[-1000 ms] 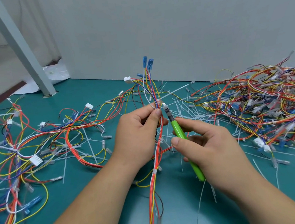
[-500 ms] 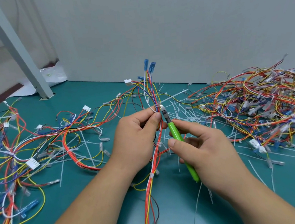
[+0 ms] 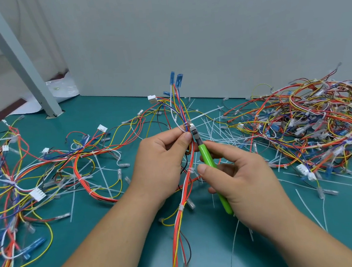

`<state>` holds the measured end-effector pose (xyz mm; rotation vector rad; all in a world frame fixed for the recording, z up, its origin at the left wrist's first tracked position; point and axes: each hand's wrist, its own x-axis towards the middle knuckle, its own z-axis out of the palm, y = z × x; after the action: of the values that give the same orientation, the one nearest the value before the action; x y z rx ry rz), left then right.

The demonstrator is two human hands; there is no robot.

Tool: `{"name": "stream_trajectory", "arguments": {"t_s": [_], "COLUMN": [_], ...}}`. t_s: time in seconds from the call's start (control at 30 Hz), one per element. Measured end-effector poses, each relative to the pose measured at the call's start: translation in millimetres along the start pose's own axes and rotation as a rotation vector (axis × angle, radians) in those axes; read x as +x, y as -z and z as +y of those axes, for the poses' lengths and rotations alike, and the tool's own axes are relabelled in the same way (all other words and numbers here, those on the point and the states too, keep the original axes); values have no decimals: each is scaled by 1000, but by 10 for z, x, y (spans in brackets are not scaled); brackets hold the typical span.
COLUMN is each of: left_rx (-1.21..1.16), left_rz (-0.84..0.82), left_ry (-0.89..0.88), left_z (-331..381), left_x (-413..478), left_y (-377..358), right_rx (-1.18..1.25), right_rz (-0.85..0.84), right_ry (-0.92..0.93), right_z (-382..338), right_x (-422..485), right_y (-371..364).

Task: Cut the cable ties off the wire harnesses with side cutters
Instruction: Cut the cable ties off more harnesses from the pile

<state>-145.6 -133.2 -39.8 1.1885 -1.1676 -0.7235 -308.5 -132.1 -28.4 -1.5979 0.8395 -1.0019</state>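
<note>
Head view: teal mat (image 3: 109, 109), grey wall (image 3: 204, 35) behind.

- Left hand (image 3: 163, 164) pinches the harness (image 3: 183, 196) between thumb and forefinger and holds it upright. The rest of it trails down past the wrist to the mat.
- The tie (image 3: 186, 125) sits just above those fingertips.
- Right hand (image 3: 243, 182) is curled round the green cutters (image 3: 207, 158), thumb on the handle. The nose touches the tie, just beside the left forefinger tip. Can't tell how far the blades are open.
- Loose harnesses (image 3: 46, 166) lie left of the left hand. A big pile (image 3: 308, 126) and offcuts (image 3: 213, 130) lie right of the right hand.

Risks, as I read it:
- Blades sit tight against the wires, so a deep bite nicks insulation.
- The left fingertip is close to the nose, so a slip pinches skin.
- A loose pinch lets the bundle twist off the blades.
</note>
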Motion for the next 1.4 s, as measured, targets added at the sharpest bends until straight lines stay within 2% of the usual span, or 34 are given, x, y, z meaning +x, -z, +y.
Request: {"name": "stream_trajectory", "arguments": {"t_s": [0.4, 0.53, 0.67, 0.9, 1.03, 1.13, 1.23, 1.4], "left_rx": [-33, 5, 182, 463, 479, 509, 477, 239], "left_rz": [18, 57, 51, 46, -21, -54, 33, 332], "left_ry": [51, 71, -57, -106, -173, -264, -319, -262], "left_z": [-9, 12, 42, 40, 81, 87, 82, 78], "left_x": [-6, -18, -38, -29, -51, -39, -29, 19], "left_y": [-25, -19, -27, -6, 16, 55, 88, 174], "right_rx": [22, 210, 401, 243, 127, 152, 183, 323], "right_rz": [1, 98, 49, -196, -179, -151, -173, -200], "right_ry": [-21, -120, -156, -102, -134, -132, -114, -103], "right_z": [-25, 6, 53, -47, -145, -236, -326, -483], "right_x": [-4, 27, 65, 57, 108, 238, 373, 565], "right_y": [-5, 38, 95, 86, 57, 68, 98, 150]}}
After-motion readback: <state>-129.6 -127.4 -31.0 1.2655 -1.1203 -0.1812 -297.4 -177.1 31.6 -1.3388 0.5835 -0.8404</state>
